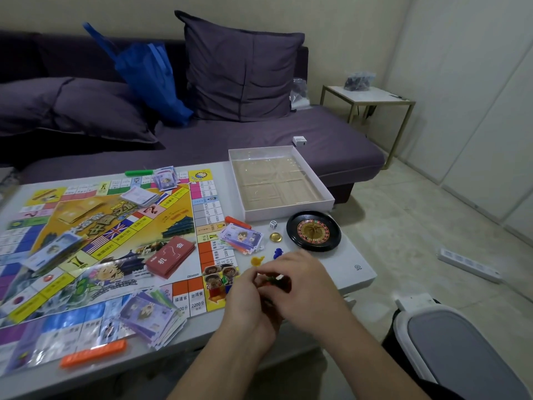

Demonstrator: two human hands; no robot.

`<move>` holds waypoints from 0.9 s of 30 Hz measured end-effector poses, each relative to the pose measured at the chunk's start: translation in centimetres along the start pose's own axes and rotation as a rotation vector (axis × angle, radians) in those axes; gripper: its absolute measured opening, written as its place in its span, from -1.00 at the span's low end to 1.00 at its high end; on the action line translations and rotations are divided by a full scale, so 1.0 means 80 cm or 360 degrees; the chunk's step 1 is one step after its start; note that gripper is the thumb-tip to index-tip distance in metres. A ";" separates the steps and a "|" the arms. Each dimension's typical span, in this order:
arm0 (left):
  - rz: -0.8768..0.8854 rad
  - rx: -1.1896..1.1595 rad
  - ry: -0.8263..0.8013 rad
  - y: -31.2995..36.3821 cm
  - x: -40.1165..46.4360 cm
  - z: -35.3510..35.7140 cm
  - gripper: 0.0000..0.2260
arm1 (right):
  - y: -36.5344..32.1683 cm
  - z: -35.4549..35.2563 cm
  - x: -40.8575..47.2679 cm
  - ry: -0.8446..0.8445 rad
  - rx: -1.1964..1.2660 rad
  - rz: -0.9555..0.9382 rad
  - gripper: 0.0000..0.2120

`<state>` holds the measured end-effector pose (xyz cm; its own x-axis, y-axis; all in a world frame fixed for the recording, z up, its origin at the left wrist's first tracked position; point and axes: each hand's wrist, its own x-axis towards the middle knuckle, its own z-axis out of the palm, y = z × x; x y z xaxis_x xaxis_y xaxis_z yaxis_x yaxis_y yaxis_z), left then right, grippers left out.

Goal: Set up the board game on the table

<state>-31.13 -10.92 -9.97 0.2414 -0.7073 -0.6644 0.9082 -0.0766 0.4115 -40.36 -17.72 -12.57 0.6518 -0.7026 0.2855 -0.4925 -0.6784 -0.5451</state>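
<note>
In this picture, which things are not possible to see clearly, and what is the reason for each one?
Head view only:
- The small pieces between the left hand and right hand: the fingers cover them; number and shape unclear.
- The game board: its left side is cut off by the picture edge.
- The small print on the banknote stacks: too small and blurred.
- The die: its top number is too small to read.

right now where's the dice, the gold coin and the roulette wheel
dice [273, 224], head view, on its white top face
gold coin [275, 237], head view, centre of the disc
roulette wheel [313, 230], head view, on the middle hub inside the black rim
</note>
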 end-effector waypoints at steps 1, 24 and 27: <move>0.0011 -0.0015 0.0029 0.000 0.001 0.001 -0.71 | 0.002 0.001 0.001 0.0005 0.0063 0.0024 -0.71; -0.0047 0.0037 0.0057 -0.005 0.013 -0.002 -0.63 | 0.021 -0.024 0.046 0.0297 0.0150 0.0131 -0.95; -0.0059 -0.0015 -0.0030 -0.006 0.006 0.006 -0.70 | 0.000 -0.031 0.028 0.0050 0.0148 -0.0070 -0.90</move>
<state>-31.60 -11.58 -10.22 0.2011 -0.7174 -0.6670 0.9196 -0.0963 0.3809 -40.34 -19.80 -10.00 0.6522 -0.6802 0.3346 -0.4076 -0.6869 -0.6018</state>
